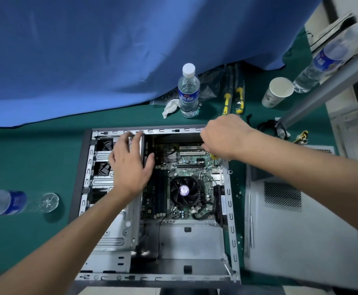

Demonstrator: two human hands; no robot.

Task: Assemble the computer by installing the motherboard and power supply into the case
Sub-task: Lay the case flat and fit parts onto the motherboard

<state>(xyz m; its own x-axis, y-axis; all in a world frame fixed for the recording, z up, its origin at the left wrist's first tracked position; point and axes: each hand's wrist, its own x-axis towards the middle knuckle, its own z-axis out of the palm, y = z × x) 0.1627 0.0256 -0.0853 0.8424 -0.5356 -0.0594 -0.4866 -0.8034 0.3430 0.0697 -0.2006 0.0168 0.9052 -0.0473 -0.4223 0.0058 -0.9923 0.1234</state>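
Head view: motherboard (182, 184) seated in case (229, 201) mid-table. Left hand (131, 165) flat, fingers released, bracing drive cage; right hand (222, 137) grasping yellow-handled screwdriver (214, 156) at board's far corner, prob. fastening a screw.

Even, cool light falls from overhead, leaving only soft shadows beneath the upright water bottle (188, 90) and inside the open case (229, 201). The centre is sharp, with the motherboard (186, 167) crisply detailed. Wide-angle distortion bends the edges (the forearms stretch oddly), and a lying bottle (5, 202) at left is smeared and blurred. Pale glare washes out the upper right corner.
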